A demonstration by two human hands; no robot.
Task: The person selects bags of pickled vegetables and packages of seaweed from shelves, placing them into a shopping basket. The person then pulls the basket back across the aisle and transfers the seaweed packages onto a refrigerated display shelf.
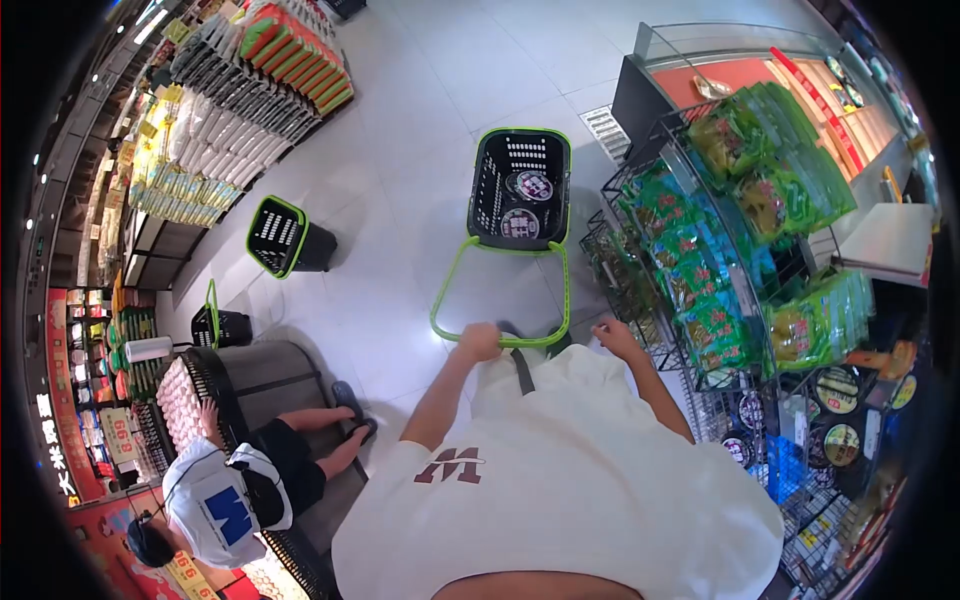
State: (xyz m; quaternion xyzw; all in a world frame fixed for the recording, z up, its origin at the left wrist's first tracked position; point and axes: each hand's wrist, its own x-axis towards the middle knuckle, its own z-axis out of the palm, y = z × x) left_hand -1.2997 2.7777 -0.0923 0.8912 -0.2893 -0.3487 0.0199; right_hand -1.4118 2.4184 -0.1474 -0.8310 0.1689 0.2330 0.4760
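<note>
My left hand (pixel 480 342) is closed round the green handle (pixel 560 300) of a black rolling shopping basket (pixel 522 190), which stands on the floor in front of me. Inside it lie two round packages, one a dark tub (pixel 520 223) with white lettering, the other a patterned tub (pixel 534 186) behind it. My right hand (pixel 614 337) hangs free at my side, close to a wire rack, its fingers loosely apart and nothing visible in them.
The wire rack (pixel 655 270) with green packets (pixel 765 170) stands to my right. Another basket (pixel 280 238) and a smaller one (pixel 222 328) stand left. A person (pixel 230 495) reaches into an egg display (pixel 182 400). Stacked bags (pixel 225 130) rise far left.
</note>
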